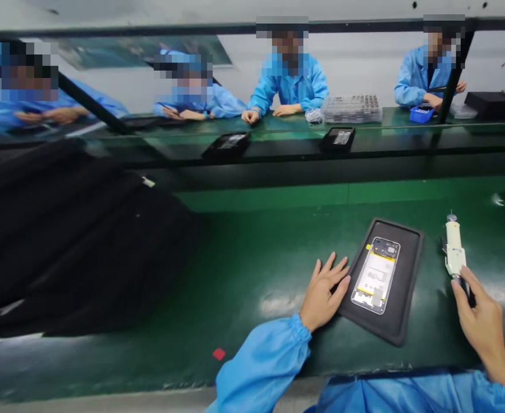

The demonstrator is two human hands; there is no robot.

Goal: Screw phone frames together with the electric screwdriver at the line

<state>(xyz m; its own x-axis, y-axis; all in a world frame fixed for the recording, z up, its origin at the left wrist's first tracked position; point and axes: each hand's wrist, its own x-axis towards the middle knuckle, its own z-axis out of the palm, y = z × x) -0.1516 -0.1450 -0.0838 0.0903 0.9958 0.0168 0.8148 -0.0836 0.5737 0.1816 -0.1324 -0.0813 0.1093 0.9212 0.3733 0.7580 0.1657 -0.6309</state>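
My left hand (323, 292) lies with fingers spread at the left edge of a black tray (400, 310). On that tray rests an opened smartphone (376, 276), its back off, with a white battery area, yellow strips and a camera module at the top. A yellow tab sticks out at its upper left. To the right of the tray, my right hand (478, 312) has its thumb and fingers around the black end of a cream-coloured electric screwdriver (454, 246). The screwdriver points away from me; its lower end is partly hidden by my fingers.
A large black cloth (84, 246) covers the bench's left side. A red square (219, 354) lies near the front edge. Beyond, two black trays (228, 144) sit on a conveyor. Several co-workers in blue sit opposite, by stacked clear trays (352, 109) and a blue bin (421, 114).
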